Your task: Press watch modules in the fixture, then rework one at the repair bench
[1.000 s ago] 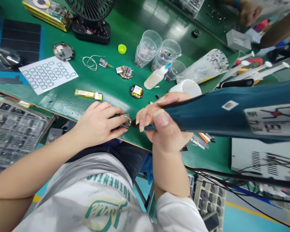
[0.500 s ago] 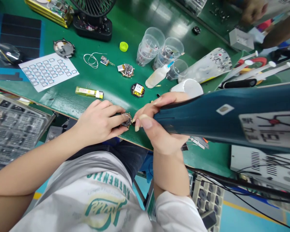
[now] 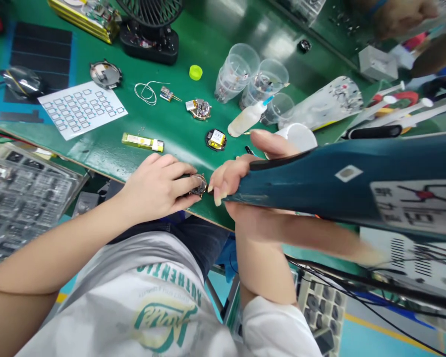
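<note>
My left hand presses a small round watch case at the front edge of the green bench, its fingers closed over the case's left side. The open case shows dark inner parts and a gold-coloured rim. Fingers of my right hand wrap round the narrow front end of a large dark teal electric screwdriver. Its dark tip points left, right beside the case; whether they touch I cannot tell. The right thumb side is smeared. Behind the case lies a black watch part with a battery.
Behind stand clear plastic cups, a squeeze bottle and a black fan. An opened watch, a yellow-green strip and a printed sheet lie to the left. A co-worker's hand is at the far right.
The view has shifted slightly, so the bench things sit a little further right. My right hand's grip on the screwdriver has changed, with fingers shifted. My left hand stays on the watch case.
</note>
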The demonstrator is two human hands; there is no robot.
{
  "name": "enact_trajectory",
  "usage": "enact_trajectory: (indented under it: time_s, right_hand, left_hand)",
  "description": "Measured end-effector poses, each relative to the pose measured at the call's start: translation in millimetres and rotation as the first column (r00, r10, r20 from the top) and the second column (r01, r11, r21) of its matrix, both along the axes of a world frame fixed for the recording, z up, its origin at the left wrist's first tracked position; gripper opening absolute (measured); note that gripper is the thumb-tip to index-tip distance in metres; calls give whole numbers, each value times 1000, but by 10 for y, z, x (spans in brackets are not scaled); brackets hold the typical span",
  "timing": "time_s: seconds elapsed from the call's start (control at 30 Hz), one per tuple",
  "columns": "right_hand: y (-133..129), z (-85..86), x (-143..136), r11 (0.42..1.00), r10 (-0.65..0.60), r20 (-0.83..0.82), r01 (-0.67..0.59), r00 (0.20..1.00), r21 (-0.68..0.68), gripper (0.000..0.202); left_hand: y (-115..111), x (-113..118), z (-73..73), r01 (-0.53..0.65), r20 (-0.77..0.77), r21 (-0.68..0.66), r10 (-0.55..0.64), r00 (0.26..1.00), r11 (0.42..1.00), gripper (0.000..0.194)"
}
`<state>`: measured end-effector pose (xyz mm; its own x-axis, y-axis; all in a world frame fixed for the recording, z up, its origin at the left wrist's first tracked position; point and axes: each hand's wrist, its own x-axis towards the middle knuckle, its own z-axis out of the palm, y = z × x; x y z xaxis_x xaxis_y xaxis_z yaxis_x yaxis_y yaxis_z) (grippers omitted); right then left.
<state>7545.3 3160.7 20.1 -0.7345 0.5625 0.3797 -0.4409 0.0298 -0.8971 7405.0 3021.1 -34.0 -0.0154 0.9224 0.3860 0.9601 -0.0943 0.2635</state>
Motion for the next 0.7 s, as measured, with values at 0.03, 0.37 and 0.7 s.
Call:
enact_trajectory:
  time_s: [0.03, 0.37, 0.7]
  right_hand:
    - [-8, -52, -11, 997, -54, 10, 54, 998, 53, 25]
    - [-87, -90, -46, 966, -225, 54, 216, 973, 140, 24]
    - [131, 63, -39, 958, -247, -9, 242, 969, -154, 33]
  left_hand:
    - [0, 1, -1, -2, -1, 2, 2, 1000, 1000, 28]
    - [2, 1, -9, 5, -7, 11, -5, 1000, 1000, 27]
    - [-13, 4, 39, -28, 117, -49, 33, 993, 998, 41]
